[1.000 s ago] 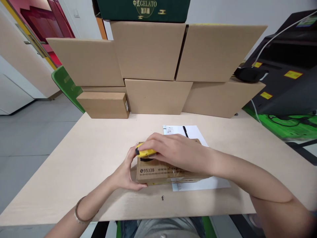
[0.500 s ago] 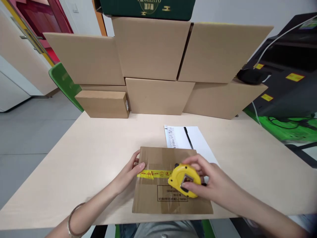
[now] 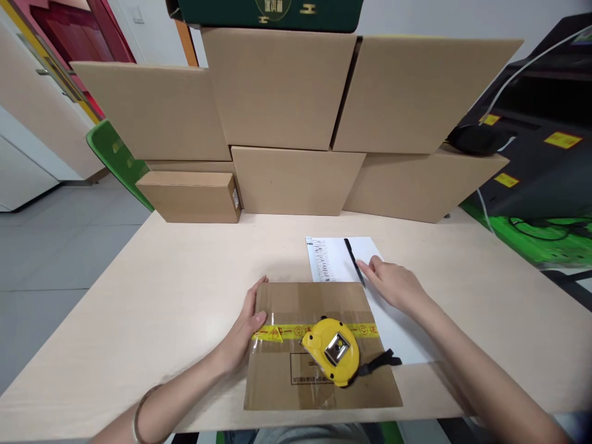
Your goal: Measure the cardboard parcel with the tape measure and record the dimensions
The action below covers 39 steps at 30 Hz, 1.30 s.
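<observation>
My left hand grips the left edge of a flat brown cardboard box, thumb on top and the other fingers partly hidden at its side. Yellow printed tape crosses the box. On top of it lies a yellow tape measure with a black wrist strap, untouched by either hand. Beyond the box's right side, my right hand is over a white sheet of paper. Its index finger reaches out to a black pen lying on the paper, the fingertip at or very near it.
Large cardboard boxes are stacked along the table's back, topped by a dark green box. A smaller box stands at back left. A green chair is behind the table, and a dark machine is at right.
My right hand has let go of the tape measure, which now rests on the box, and has moved up and right to the pen. My left hand still holds the box.
</observation>
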{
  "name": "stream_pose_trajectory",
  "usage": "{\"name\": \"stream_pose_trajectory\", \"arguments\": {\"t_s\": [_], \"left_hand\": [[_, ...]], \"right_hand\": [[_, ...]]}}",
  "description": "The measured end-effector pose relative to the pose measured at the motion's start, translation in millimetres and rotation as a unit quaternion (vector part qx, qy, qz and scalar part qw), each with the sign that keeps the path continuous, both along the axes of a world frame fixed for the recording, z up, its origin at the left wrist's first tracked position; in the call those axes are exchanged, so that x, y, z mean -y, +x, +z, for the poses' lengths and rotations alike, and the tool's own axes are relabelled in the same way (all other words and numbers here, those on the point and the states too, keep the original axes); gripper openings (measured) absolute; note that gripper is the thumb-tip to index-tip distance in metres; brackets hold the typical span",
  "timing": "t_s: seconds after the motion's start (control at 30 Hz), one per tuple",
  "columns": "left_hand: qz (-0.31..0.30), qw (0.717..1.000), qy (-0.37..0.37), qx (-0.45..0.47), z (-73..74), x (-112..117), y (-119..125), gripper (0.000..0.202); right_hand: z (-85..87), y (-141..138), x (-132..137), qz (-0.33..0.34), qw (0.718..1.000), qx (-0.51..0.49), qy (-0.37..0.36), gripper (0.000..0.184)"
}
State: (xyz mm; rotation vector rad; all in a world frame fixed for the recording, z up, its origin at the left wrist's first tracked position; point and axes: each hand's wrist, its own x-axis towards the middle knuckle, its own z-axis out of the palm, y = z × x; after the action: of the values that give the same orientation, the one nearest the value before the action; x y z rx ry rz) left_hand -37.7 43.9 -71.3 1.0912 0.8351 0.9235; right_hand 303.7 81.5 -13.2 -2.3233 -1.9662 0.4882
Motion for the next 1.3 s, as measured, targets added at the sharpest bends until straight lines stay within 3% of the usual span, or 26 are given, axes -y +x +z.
{"name": "stream_pose_trajectory", "arguments": {"t_s": [0.1, 0.17, 0.33, 0.47, 0.6, 0.87, 1.03, 1.17, 1.3], "left_hand": [[-0.015, 0.996, -0.05, 0.073, 3.9, 1.2, 8.2, 0.074], [-0.02, 0.995, -0.06, 0.079, 7.1, 1.0, 9.8, 0.074], [-0.043, 0.994, -0.064, 0.077, 6.9, 2.4, 5.1, 0.076], [-0.053, 0.995, -0.054, 0.07, 2.8, 6.5, 2.8, 0.076], [-0.043, 0.993, -0.067, 0.087, 1.1, 8.8, 4.2, 0.074], [-0.031, 0.999, -0.034, 0.03, -1.9, 13.4, -1.4, 0.072], [-0.03, 0.999, -0.034, 0.011, -2.9, 14.4, -2.5, 0.072], [-0.04, 0.998, -0.044, 0.023, -2.0, 16.1, -1.8, 0.072], [-0.044, 0.998, -0.036, 0.021, -0.7, 16.3, -1.5, 0.072]], "right_hand": [[-34.6, 15.2, -21.5, -0.017, 0.999, -0.015, -0.041, 0.042], [-48.1, 23.6, -28.7, -0.016, 0.997, -0.054, -0.052, 0.036], [-49.9, 33.4, -49.6, 0.037, 0.966, -0.254, -0.035, 0.042], [-58.9, 16.2, -65.2, 0.081, 0.916, -0.392, -0.025, 0.043], [-75.4, -1.0, -64.9, 0.108, 0.883, -0.456, -0.026, 0.043], [-79.6, 3.0, -53.6, 0.117, 0.877, -0.464, -0.043, 0.033], [-97.7, 7.6, -53.9, 0.136, 0.888, -0.438, -0.048, 0.02], [-109.8, 8.9, -54.0, 0.155, 0.895, -0.414, -0.059, 0.021], [-110.6, 8.3, -53.4, 0.167, 0.902, -0.395, -0.049, 0.026]]}}
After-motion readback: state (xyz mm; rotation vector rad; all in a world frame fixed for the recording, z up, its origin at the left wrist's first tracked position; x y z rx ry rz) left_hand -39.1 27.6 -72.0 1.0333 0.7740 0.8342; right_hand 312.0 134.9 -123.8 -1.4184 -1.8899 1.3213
